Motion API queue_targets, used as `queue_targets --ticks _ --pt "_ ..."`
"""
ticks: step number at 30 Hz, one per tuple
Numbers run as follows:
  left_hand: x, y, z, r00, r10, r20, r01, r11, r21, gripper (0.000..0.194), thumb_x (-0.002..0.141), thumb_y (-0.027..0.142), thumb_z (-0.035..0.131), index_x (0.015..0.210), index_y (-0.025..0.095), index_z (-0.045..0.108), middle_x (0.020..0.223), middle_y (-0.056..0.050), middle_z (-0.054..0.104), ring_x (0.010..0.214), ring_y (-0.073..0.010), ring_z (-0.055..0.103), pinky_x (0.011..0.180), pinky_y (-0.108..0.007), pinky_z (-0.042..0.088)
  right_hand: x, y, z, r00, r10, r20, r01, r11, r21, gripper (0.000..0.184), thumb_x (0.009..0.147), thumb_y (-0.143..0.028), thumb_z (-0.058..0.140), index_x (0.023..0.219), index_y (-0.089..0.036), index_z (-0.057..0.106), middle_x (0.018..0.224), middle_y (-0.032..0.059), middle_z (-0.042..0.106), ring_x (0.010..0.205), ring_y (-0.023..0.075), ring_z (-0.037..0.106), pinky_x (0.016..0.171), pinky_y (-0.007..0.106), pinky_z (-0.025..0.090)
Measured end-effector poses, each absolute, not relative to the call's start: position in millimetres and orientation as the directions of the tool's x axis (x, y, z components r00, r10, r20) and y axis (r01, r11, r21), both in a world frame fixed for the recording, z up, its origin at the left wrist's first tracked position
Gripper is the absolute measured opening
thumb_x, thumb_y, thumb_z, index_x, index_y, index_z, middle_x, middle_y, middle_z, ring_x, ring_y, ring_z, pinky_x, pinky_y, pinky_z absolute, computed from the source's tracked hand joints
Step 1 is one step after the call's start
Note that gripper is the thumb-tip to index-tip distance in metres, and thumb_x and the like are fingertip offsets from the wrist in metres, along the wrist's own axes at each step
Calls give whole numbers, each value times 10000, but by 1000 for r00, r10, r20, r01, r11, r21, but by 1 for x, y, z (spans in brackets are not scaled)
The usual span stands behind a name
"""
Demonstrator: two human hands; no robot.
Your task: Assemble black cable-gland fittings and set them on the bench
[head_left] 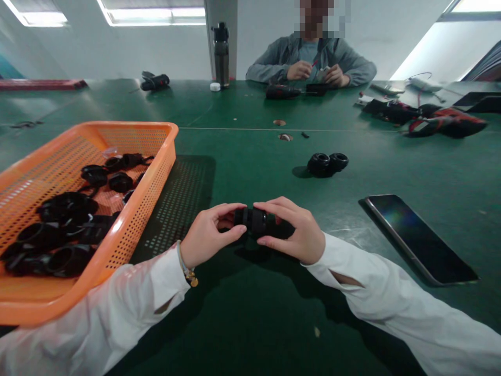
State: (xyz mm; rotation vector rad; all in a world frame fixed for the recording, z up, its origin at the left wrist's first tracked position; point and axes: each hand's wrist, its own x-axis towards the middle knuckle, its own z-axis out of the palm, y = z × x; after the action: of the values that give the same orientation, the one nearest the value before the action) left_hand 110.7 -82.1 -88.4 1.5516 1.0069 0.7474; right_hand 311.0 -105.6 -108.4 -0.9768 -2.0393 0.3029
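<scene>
Fingers [231, 236] of left hand [205, 232] and right hand [305, 235] in a grip on black cylinder [257, 222]

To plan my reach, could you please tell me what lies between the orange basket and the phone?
The head view shows the left hand and right hand, the black cylindrical part both hold and, farther back, more black pieces.

A grey column [223, 10] rises beyond the far edge of a broad green table [242, 167], whose smooth top spreads out in front of it, crossed by a thin pale seam [242, 128]. Pale walls [156, 52] run to either side of the column, with two bright windows [151, 15] high to its left and another bright window [477, 7] far off to its right.
</scene>
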Motion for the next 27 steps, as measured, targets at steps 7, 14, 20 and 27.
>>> queue_targets --ticks 7,14,20,27 --pt "111 -81 -88 440 896 -61 188 -25 982 472 652 272 655 1081 82 611 944 -100 687 835 -207 650 776 -334 547 310 -106 -102 -377 742 554 584 655 -480 392 770 -238 629 1158 -217 575 1018 100 635 911 222 605 698 362 544" --pt "110 -81 -90 449 892 -46 179 -39 983 447 657 268 654 1070 103 620 956 -95 689 843 -210 652 767 -337 549 310 -107 -102 -360 741 567 588 652 -479 445 775 -250 635 1205 -226 525 1011 89 636 901 222 607 612 328 540" --pt "111 -80 -89 447 893 -44 197 -50 979 454 654 272 649 1065 83 618 934 -100 689 824 -205 649 766 -337 548 309 -108 -101 -347 739 577 552 658 -511 345 767 -258 653 1088 -197 542 969 86 659 862 203 616 566 285 527" --pt "111 -81 -89 447 893 -53 196 -40 980 434 656 260 648 1056 95 621 929 -93 693 818 -201 651 757 -330 549 309 -106 -102 -347 741 574 553 657 -513 285 770 -293 652 1025 -203 560 957 84 668 857 206 625 551 287 521"
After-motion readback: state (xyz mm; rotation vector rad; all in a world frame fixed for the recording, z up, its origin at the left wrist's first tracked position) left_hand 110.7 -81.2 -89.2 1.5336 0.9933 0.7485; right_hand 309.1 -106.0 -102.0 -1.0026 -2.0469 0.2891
